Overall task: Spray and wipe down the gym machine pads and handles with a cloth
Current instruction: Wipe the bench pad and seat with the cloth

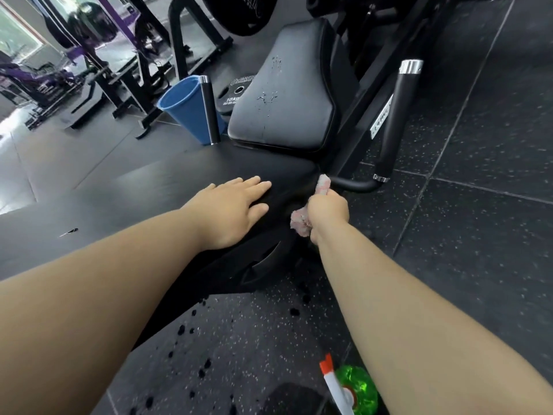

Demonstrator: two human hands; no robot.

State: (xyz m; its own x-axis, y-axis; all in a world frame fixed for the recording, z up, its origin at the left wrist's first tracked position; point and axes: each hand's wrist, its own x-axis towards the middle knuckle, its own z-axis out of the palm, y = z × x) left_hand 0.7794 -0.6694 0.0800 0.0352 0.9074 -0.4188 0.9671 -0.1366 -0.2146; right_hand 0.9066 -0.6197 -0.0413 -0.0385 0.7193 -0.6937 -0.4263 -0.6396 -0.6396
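Cloth (324,184), a pinkish white rag, is bunched in the right hand (329,211), just at 3 o'clock from the middle of the view. The fingers are curled tight around it; one end sticks out above the fist, the other below. The upper end touches the bent black bar at the foot of the handle (395,121), which rises toward 1 o'clock. I judge that the fist grip lets the cloth wrap the round bar and rub along it.

The left hand (236,209) lies flat on the seat pad (167,187) at 9 o'clock from the middle, fingers straight, holding nothing. It seems to serve as a support while the body leans forward.

The back pad (287,94) at 12 o'clock carries drops of liquid not yet wiped, so it probably waits for its turn. The spray bottle (354,386), green with a white and orange nozzle, is on the floor (478,235) at 5 o'clock, partly hidden by the right forearm and within easy reach. Dark wet spots mark the floor at 6 o'clock.

A second handle (208,109) stands at 11 o'clock, with a blue bucket (179,106) just behind it and a weight plate (236,90) beside. The machine frame next to the bar leaves a narrow corner, which may hinder the cloth there.
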